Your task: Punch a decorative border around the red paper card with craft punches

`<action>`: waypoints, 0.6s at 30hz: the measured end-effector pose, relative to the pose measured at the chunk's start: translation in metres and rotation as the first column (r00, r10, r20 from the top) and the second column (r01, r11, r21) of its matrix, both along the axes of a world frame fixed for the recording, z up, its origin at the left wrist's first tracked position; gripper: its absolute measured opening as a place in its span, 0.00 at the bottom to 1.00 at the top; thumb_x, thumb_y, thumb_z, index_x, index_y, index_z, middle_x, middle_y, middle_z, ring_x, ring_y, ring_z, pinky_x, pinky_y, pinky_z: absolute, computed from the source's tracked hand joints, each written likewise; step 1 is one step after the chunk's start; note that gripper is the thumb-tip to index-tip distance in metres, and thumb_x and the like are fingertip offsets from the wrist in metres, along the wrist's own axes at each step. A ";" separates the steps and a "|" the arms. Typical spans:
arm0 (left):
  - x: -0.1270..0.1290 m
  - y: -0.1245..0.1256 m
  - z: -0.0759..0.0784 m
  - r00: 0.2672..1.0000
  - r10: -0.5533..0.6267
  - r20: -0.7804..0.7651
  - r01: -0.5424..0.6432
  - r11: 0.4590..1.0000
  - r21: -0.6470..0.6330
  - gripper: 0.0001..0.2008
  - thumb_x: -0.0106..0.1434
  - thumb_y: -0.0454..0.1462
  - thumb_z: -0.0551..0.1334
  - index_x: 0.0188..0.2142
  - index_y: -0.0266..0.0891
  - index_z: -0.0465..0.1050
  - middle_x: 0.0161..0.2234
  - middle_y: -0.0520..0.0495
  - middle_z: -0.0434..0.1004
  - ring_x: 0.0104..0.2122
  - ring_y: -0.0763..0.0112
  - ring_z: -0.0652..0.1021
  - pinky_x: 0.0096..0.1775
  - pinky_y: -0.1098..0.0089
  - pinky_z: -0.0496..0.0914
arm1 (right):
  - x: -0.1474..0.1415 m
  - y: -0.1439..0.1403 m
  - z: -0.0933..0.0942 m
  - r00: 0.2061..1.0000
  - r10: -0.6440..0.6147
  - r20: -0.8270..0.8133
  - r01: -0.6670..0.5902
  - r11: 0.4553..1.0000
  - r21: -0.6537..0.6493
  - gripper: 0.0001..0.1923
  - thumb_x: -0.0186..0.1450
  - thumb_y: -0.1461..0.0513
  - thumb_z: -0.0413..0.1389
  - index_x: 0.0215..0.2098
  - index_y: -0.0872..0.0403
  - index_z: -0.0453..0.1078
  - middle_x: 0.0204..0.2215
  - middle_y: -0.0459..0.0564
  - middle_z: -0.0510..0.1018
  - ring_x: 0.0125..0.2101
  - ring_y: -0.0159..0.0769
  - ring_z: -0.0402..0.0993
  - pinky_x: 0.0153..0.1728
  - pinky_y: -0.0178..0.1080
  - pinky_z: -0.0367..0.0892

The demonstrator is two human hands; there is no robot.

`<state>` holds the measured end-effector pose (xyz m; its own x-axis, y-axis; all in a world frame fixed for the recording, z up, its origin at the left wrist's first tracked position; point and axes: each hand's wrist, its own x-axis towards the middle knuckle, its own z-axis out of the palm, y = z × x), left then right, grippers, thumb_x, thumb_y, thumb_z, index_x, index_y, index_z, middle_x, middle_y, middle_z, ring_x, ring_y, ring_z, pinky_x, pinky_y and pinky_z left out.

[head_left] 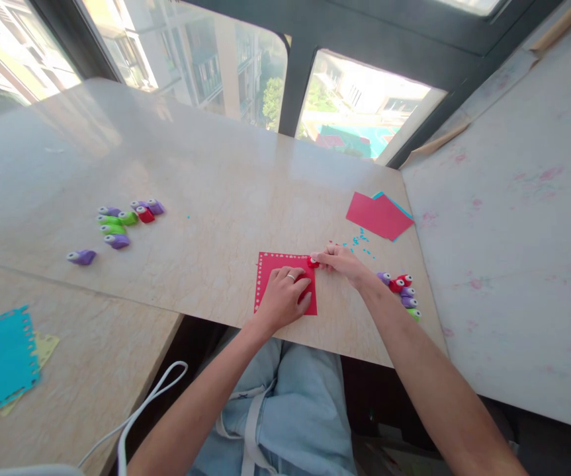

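A red square of paper point(278, 264) lies on the table in front of me, with small punched shapes along its top and left edges. My left hand point(285, 294) rests on the sheet, fingers spread and slightly bent, a ring on one finger. At the sheet's top right corner, my right hand point(333, 258) grips a small red craft punch point(312, 262) between thumb and fingers. The punch sits over the paper's edge; its far side is partly hidden by the fingers.
Several purple, green and red punches point(116, 228) stand at the left, more point(407, 291) beside my right forearm. Red sheets point(382, 217) and blue paper bits point(360, 239) lie at the right. Punched blue paper point(0, 363) and a white cable point(153, 393) are at the lower left.
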<state>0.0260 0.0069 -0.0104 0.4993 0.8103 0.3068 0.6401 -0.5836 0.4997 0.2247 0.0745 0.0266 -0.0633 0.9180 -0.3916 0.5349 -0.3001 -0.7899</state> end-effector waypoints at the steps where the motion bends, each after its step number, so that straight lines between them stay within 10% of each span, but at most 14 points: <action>1: 0.000 0.000 0.000 1.000 0.000 0.000 0.000 1.000 -0.002 0.08 0.65 0.37 0.60 0.42 0.41 0.76 0.49 0.42 0.75 0.47 0.56 0.71 0.47 0.56 0.64 | -0.001 0.000 0.000 1.000 0.001 -0.006 -0.001 1.000 0.005 0.21 0.52 0.44 0.61 0.22 0.52 0.66 0.22 0.46 0.74 0.23 0.31 0.64 0.26 0.36 0.59; 18: -0.002 0.000 -0.001 0.999 -0.008 0.037 0.009 1.000 -0.009 0.07 0.65 0.35 0.61 0.42 0.40 0.76 0.48 0.44 0.76 0.45 0.59 0.72 0.47 0.58 0.64 | -0.001 -0.019 -0.018 0.990 0.078 -0.117 -0.046 0.964 0.261 0.23 0.53 0.47 0.65 0.37 0.55 0.70 0.20 0.36 0.62 0.22 0.29 0.58 0.25 0.34 0.54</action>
<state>0.0241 0.0072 -0.0118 0.4947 0.8088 0.3178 0.6161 -0.5844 0.5282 0.2241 0.0551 0.0085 -0.1567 0.9793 -0.1283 0.4377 -0.0476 -0.8979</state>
